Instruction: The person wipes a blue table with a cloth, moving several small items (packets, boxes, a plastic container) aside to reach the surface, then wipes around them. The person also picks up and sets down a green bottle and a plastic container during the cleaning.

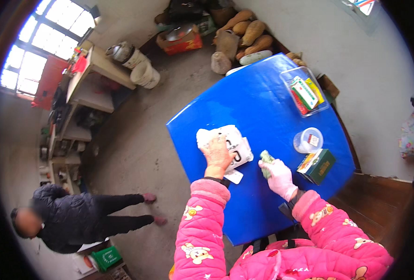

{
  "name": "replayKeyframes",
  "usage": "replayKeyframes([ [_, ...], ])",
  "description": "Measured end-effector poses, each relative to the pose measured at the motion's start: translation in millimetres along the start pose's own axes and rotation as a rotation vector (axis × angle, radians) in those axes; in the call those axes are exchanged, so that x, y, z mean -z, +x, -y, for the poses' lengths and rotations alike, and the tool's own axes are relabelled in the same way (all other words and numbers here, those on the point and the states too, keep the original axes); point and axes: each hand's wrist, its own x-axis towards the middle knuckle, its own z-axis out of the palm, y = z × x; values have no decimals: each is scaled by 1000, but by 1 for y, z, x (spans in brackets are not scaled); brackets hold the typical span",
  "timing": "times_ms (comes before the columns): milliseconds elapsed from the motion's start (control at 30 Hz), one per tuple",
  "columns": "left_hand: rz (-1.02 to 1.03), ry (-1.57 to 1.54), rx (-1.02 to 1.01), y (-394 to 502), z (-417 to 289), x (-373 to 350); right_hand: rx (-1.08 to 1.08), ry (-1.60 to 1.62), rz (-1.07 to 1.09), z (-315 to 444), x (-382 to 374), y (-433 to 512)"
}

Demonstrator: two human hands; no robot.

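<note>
My left hand (216,155) lies palm down on a soft white plastic package (240,148) with large black lettering, fingers spread over its top. A small white card or flap (234,176) sticks out below the package's near edge. On my right hand (281,178) is a pale pinkish thin glove. Its fingers are closed around a crumpled green patterned cloth or wrapper (267,161), held just right of the package; its exact kind is hard to tell. Both hands are over a blue-covered table (235,98).
Right of my hands stand a clear plastic tub (308,140) and a dark green box (317,166). A clear tray (305,91) holds small boxes farther back. Squashes (254,31) are piled beyond the table. A person (77,213) stands at left near shelves (94,66) and buckets (145,74).
</note>
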Motion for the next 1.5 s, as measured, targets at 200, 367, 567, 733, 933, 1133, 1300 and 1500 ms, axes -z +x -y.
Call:
replayKeyframes([
  [200, -100, 7, -56, -1, 7, -7, -81, -192, -74, -27, -26, -9],
  [367, 115, -19, -95, -3, 22, -11, -137, -133, -41, -27, -24, -10],
  [567, 177, -79, -75, -13, 28, -6, -146, -96, -25, -26, -15, -9],
  [733, 145, -190, -60, 30, 27, -1, -135, -101, -18, -30, -17, -11],
  [933, -98, -710, 35, 111, -10, -34, -159, -59, 7, -29, -11, -8],
  [1133, -210, -990, 274, 175, -37, -88, -146, -74, 40, -33, -6, -4],
  [1300, -285, -1039, 321, 183, -13, -52, -126, -48, 12, -34, -4, -3],
  [1500, -233, -1425, 173, 185, -29, -22, -149, -54, 43, -35, -7, -4],
])
